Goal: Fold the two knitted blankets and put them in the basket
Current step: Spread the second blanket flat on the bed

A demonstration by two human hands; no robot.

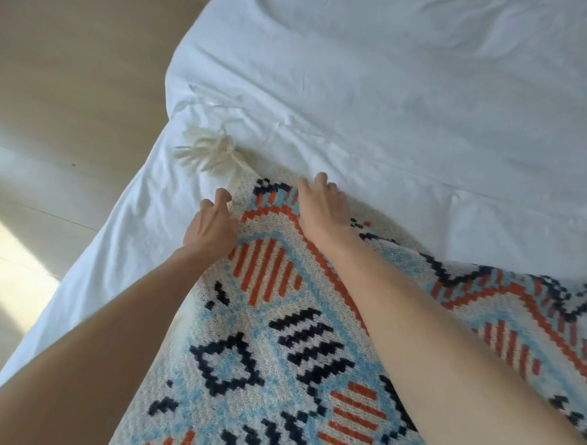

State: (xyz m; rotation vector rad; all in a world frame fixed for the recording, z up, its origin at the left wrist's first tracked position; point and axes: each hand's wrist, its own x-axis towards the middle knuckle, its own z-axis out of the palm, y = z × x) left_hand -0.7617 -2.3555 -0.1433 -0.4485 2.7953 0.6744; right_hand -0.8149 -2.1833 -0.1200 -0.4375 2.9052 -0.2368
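The blanket lies spread on the bed, over the near left part of the white sheet. It is knitted, with blocks of pale blue, orange stripes and dark navy shapes on a speckled cream ground. Its far left corner points away from the person. A cream tassel trails from that corner onto the sheet, its strands fanned out.

Both bare arms reach forward over the blanket to that corner. The right hand rests palm down on the knit just inside the far edge. Its fingers are bent and hooked over that edge where it meets the sheet, so it has hold of the blanket there. The left hand sits just beside it, at the blanket's left edge and below the tassel cord. It is knuckles up with the fingers curled in, and the thumb side is against the knit. From here I cannot tell whether it pinches the edge or only touches it, because the thumb is hidden.

The sheet is rumpled, with creases running across it beyond the hands. To the left of the bed is a pale wooden floor, with a bright patch of sunlight on it near the bed's side.
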